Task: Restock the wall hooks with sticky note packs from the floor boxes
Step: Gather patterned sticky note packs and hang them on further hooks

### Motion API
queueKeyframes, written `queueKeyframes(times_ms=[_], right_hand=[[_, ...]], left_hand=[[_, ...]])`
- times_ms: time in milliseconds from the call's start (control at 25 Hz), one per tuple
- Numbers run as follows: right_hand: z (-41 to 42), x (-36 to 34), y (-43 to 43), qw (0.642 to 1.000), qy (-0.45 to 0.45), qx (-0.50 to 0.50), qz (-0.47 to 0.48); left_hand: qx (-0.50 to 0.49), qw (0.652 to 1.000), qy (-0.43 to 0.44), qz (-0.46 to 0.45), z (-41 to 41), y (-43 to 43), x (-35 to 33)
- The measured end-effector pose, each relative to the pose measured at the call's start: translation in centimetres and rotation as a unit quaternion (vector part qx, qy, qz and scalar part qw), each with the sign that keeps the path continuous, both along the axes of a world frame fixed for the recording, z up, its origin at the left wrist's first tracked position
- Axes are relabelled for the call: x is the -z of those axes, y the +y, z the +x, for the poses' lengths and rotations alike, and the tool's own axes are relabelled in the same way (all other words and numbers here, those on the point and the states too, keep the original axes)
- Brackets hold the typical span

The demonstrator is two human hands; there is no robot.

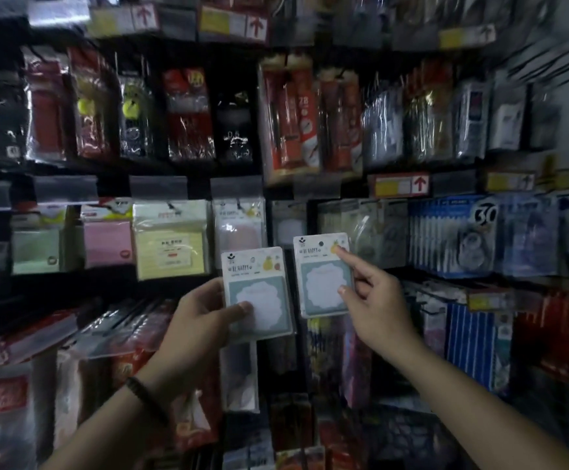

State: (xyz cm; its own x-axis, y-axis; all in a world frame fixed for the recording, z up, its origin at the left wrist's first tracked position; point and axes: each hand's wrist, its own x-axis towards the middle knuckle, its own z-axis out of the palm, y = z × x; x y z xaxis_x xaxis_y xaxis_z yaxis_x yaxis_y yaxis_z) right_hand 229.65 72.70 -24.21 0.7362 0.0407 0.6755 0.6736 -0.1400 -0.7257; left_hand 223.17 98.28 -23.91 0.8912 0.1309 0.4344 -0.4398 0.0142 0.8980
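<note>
Left hand (205,320) grips a pale blue-and-white wrapped sticky note pack (257,293), thumb on its front. Right hand (378,307) pinches a second matching pack (323,276) just beside it, index finger at its top corner. Behind them hang a pink note pack (106,239) and a yellow note pack (171,245).

Left hand (205,317) and right hand (378,307) raised side by side, a little apart.
The left forearm (106,418) rises from the lower left (a dark band (144,395) circles the wrist), and this hand grips the left pack (252,266) at its lower left corner, thumb laid across the front. The right forearm (479,401) comes in from the lower right; this hand pinches the right pack (320,283) at its right edge, thumb on the front, index finger stretched up towards the top corner.
</note>
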Motion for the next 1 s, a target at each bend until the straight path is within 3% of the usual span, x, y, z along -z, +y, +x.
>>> queueKeyframes(times_ms=[440, 920, 1000], right_hand=[[6.8, -6.0, 1.0, 0.993, -0.107, 0.048, -0.02], [9.3, -9.1, 3.5, 0.99, -0.003, 0.098, -0.103], [9.7, -10.2, 4.6, 0.973, 0.015, 0.142, -0.181]], left_hand=[[-0.023, 0.997, -0.057, 0.053, 3.5, 0.0, -4.4], [-0.053, 0.994, -0.069, 0.065, 5.4, -0.2, -5.1], [-0.063, 0.994, -0.059, 0.066, 5.7, 0.0, -4.9]])
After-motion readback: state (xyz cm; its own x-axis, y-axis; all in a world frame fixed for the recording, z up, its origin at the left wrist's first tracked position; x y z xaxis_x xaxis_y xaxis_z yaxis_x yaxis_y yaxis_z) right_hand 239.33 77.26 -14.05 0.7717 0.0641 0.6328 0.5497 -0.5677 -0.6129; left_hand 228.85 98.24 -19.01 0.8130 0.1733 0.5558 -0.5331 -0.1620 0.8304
